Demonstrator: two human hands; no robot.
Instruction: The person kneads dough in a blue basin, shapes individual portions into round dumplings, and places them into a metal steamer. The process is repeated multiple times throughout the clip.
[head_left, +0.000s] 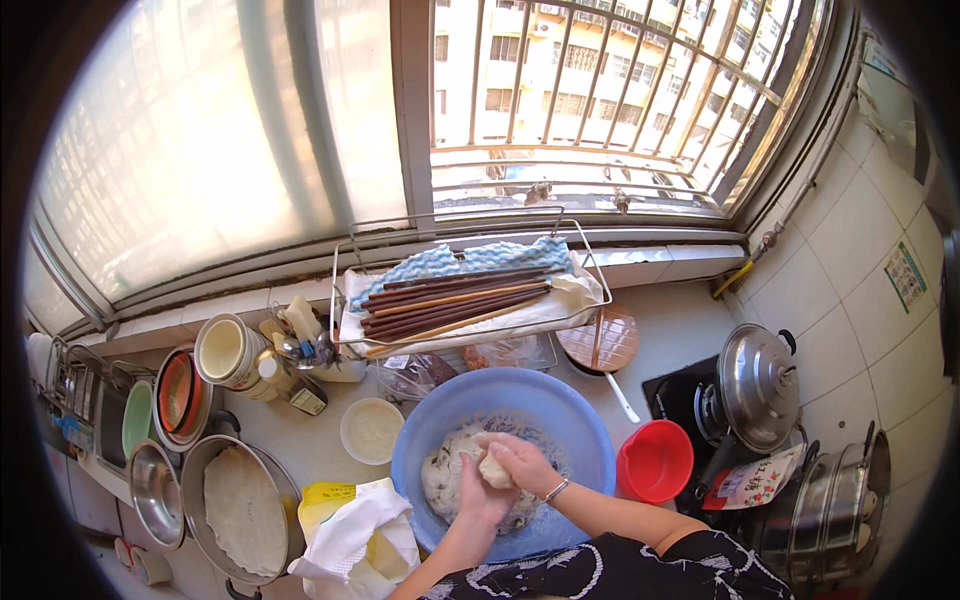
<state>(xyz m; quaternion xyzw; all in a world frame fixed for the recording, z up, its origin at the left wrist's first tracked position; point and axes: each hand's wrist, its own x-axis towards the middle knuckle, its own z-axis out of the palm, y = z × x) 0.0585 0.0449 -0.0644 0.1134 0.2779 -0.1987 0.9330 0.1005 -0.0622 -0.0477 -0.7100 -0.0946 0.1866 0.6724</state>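
Observation:
A lump of dough (496, 471) is held between my two hands over a large blue plastic basin (589, 442). My left hand (484, 491) supports it from the left and below, palm up. From the right, my right hand (521, 459) presses on it with curved fingers; a bracelet circles that wrist. Beneath, a larger mass of dough (444, 476) with dark bits rests in the basin, whose inner wall is dusted with flour. A white bowl (372, 431) of pale contents stands at the basin's upper left, and a red plastic container (655, 461) at its right.
A cloth-lined pan (244, 510), a metal bowl (156, 495) and a white and yellow bag (360, 525) lie left. Behind the basin are a wire rack (465, 337) of chopsticks and a lidded pan (598, 337). A lidded wok (757, 386) and steamer (832, 510) stand right.

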